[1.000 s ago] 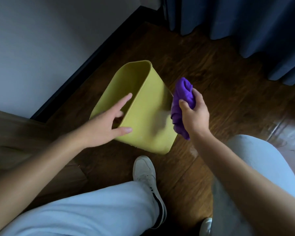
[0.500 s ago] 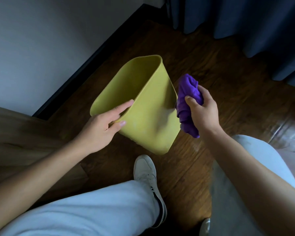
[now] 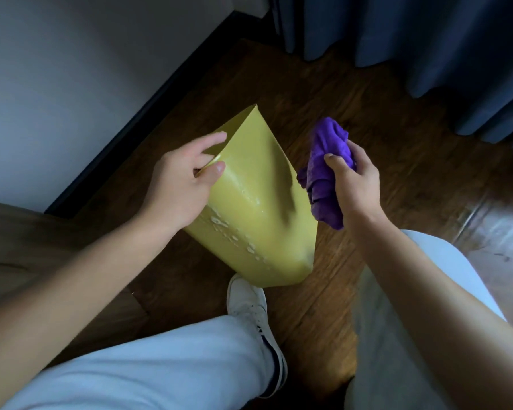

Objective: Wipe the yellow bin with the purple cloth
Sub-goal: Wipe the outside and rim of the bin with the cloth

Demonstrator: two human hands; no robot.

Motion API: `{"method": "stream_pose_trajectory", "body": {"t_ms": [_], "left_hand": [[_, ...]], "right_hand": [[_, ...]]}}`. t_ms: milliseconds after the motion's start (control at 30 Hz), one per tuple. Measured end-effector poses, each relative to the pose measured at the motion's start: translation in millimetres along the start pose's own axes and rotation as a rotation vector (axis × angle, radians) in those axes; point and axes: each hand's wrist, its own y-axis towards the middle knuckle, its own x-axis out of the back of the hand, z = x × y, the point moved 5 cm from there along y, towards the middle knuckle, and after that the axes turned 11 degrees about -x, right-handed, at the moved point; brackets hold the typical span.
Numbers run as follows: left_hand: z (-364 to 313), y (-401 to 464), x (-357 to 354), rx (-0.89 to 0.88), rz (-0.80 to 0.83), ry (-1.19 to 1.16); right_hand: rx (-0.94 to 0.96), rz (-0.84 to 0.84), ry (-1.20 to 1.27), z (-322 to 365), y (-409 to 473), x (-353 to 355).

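The yellow bin is tilted over the wooden floor, its mouth turned away toward the wall and its base low near my shoe. White soapy spots cling to its near side. My left hand grips the bin's rim, thumb outside and fingers over the edge. My right hand holds the bunched purple cloth just right of the bin, the cloth close to or touching the bin's right edge. The bin's inside is hidden.
A white wall with a dark baseboard runs along the left. Dark blue curtains hang at the back right. My white shoe and pale trousers fill the foreground. A wooden furniture panel stands at the left.
My left hand went from open beside the bin to gripping its rim. The bin has tipped further, its mouth turning away. The right hand with the cloth has barely shifted.
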Motion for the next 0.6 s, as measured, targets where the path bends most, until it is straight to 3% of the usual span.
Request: {"method": "stream_pose_trajectory", "body": {"t_ms": [233, 600], "left_hand": [[14, -7, 0, -0.187, 0.364, 0.037], [14, 1, -8, -0.204, 0.009, -0.011]], "right_hand": [[0.002, 0.025, -0.043, 3, -1, 2], [0.378, 0.357, -0.185, 68, -48, -58]]}}
